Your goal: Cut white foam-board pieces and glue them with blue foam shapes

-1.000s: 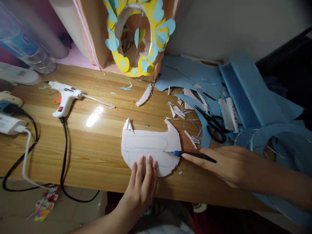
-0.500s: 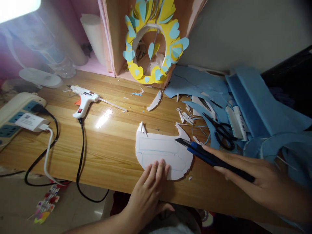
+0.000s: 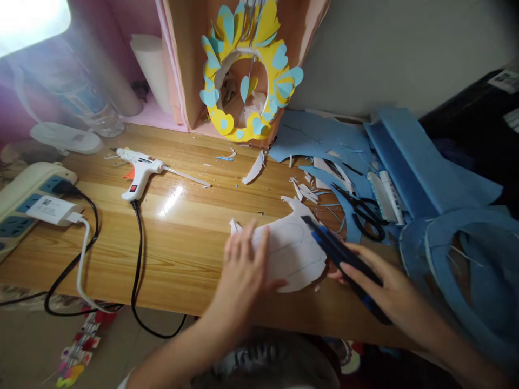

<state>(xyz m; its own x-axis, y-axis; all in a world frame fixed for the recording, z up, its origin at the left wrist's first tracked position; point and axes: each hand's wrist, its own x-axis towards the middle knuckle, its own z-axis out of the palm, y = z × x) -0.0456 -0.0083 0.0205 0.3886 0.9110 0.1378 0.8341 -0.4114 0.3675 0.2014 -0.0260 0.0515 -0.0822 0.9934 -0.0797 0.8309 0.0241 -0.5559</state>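
A white foam sheet (image 3: 294, 251) with pencil outlines lies near the front edge of the wooden table (image 3: 178, 237). My left hand (image 3: 243, 270) lies flat on its left part, fingers spread. My right hand (image 3: 381, 289) grips a blue and black utility knife (image 3: 344, 259), whose tip rests on the sheet's upper right edge.
A white hot glue gun (image 3: 140, 167) lies at the left with its black cord; a power strip (image 3: 28, 200) sits beyond it. Black scissors (image 3: 365, 213) and blue foam sheets (image 3: 425, 173) crowd the right. A yellow and blue paper wreath (image 3: 247, 75) stands at the back. White scraps litter the middle.
My left hand slid up over the sheet's left part. The sheet turned slightly. My right hand drew closer and the knife now points more steeply at the sheet's upper right edge.
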